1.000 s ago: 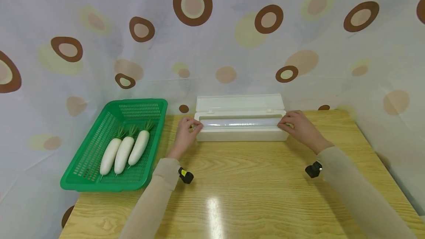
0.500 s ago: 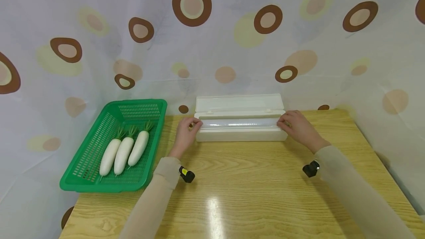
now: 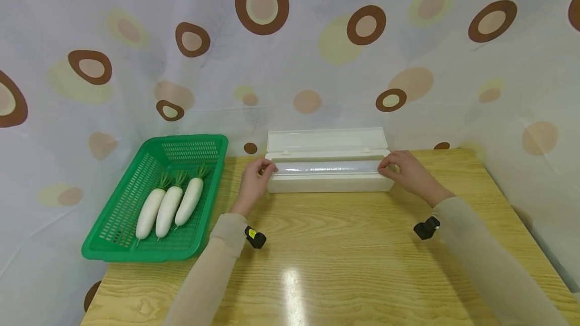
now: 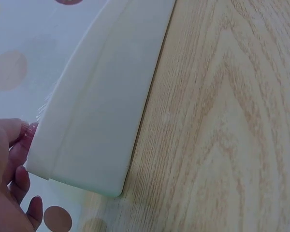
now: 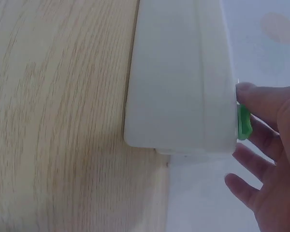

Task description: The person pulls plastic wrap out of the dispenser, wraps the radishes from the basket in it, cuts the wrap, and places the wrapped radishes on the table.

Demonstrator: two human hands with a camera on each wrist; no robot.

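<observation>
A long white cling film box [image 3: 331, 184] stands near the back of the table, its lid [image 3: 326, 141] tipped back. Inside shows a shiny, clear roll of cling film [image 3: 331, 167]. At the box's left end, my left hand [image 3: 252, 183] pinches the film's edge between thumb and forefinger; the left wrist view shows clear film at those fingertips. My right hand [image 3: 411, 176] pinches the film at the opposite end. A small green piece [image 5: 244, 122] sits by the right thumb in the right wrist view; its kind is unclear.
A green plastic basket [image 3: 212, 202] on the left holds three white radishes [image 3: 169, 211] with short green stems. The wooden table [image 3: 344, 255] reaches back to a patterned curtain [image 3: 299, 54]. Small black cameras [image 3: 426, 228] are strapped to both wrists.
Both hands stay at the two ends of the cling film box with barely any shift. The box, basket and radishes have kept their places.
</observation>
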